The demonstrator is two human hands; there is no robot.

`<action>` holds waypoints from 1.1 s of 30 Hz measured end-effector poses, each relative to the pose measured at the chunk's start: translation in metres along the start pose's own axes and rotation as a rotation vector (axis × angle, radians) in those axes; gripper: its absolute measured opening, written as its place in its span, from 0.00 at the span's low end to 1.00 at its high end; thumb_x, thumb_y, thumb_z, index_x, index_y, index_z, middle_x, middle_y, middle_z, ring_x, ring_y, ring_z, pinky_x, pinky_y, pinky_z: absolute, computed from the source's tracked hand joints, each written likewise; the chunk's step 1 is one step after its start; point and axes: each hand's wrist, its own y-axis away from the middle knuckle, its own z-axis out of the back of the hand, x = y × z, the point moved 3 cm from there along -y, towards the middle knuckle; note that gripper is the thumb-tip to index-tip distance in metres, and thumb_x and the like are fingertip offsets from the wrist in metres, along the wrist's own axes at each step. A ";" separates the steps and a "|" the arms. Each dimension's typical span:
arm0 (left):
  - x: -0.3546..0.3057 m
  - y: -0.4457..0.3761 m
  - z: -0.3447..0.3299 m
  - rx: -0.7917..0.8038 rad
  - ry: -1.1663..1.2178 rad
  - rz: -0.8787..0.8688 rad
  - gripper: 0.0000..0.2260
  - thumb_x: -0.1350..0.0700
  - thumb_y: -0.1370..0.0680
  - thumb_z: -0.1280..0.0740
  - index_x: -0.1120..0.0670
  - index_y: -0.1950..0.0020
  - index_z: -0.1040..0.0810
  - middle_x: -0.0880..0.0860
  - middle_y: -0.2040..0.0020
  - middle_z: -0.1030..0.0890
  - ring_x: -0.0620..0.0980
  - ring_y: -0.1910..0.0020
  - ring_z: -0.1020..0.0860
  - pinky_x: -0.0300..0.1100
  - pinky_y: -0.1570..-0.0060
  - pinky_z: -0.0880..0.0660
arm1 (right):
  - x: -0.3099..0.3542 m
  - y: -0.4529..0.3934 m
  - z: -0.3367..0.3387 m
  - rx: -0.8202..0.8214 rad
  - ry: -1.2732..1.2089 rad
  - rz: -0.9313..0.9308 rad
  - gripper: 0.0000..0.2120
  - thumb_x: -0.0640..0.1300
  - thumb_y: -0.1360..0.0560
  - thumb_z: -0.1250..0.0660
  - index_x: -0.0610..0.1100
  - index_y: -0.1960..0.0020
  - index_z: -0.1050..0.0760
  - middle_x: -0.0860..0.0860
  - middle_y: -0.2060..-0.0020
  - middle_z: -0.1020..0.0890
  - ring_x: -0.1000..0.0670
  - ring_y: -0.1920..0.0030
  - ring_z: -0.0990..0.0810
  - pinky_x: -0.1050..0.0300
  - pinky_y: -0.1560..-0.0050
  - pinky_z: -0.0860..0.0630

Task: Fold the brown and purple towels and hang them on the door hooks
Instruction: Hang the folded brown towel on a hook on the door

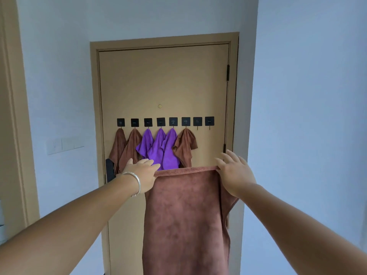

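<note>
Before the tan door (164, 80), the risks run from the biggest item down. Its row of eight black hooks (164, 122) carries six towels already: two brown ones (127, 147) on the leftmost hooks, three purple towels (158, 151) bunched together at the middle, and another brown one (185, 147) just beside them. Only the two rightmost hooks (203, 121) show bare, so any hanging must aim there; reaching for a crowded hook could knock a neighbour off.

Next in size is the brown towel (184, 215) held up in front of the door, hanging long and unfolded, its lower end out of view below the frame. Its right side already droops in a loose flap behind the front layer, so a fold made now would likely come out crooked. The cloth is long and probably heavy for such small hooks, and a bulky fold may slide off.

Both hands keep its top hem stretched between them. The left hand (142, 172), with a silver bangle (136, 183) at the wrist, has its grip on the left corner, apparently by the thumb underneath, fingers lying nearly straight over the hem. The right hand (234, 173) pinches the right corner with the thumb side while the other fingers splay free. Both holds look light, and either corner could slip when the hands come together to fold, dropping half the towel toward the floor.
</note>
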 end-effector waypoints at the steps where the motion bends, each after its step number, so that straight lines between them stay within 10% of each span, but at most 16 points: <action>1: 0.000 -0.016 0.000 -0.006 -0.004 0.007 0.20 0.50 0.17 0.51 0.48 0.24 0.41 0.49 0.24 0.40 0.49 0.23 0.46 0.62 0.28 0.49 | -0.005 -0.015 -0.008 -0.005 -0.007 0.006 0.21 0.51 0.16 0.55 0.50 0.25 0.39 0.48 0.24 0.40 0.46 0.22 0.52 0.48 0.24 0.49; 24: 0.037 -0.398 -0.100 -0.219 0.286 -0.239 0.29 0.63 0.20 0.47 0.44 0.21 0.47 0.46 0.22 0.42 0.48 0.25 0.41 0.52 0.26 0.46 | -0.082 -0.324 -0.215 0.026 0.025 -0.162 0.20 0.51 0.16 0.54 0.52 0.26 0.37 0.51 0.25 0.37 0.48 0.23 0.49 0.45 0.24 0.52; 28: 0.038 -0.462 -0.095 -0.353 0.381 -0.355 0.33 0.68 0.24 0.47 0.42 0.23 0.44 0.42 0.25 0.40 0.51 0.53 0.23 0.46 0.52 0.25 | -0.096 -0.379 -0.225 -0.070 -0.007 -0.234 0.19 0.48 0.17 0.52 0.49 0.29 0.31 0.51 0.32 0.28 0.47 0.30 0.35 0.48 0.28 0.40; 33: 0.025 -0.507 -0.090 -0.760 0.236 -0.649 0.25 0.70 0.32 0.34 0.46 0.42 0.31 0.48 0.35 0.32 0.49 0.68 0.33 0.40 0.75 0.38 | -0.114 -0.428 -0.237 -0.190 -0.198 -0.325 0.15 0.42 0.18 0.48 0.48 0.42 0.24 0.50 0.49 0.23 0.47 0.50 0.24 0.49 0.49 0.24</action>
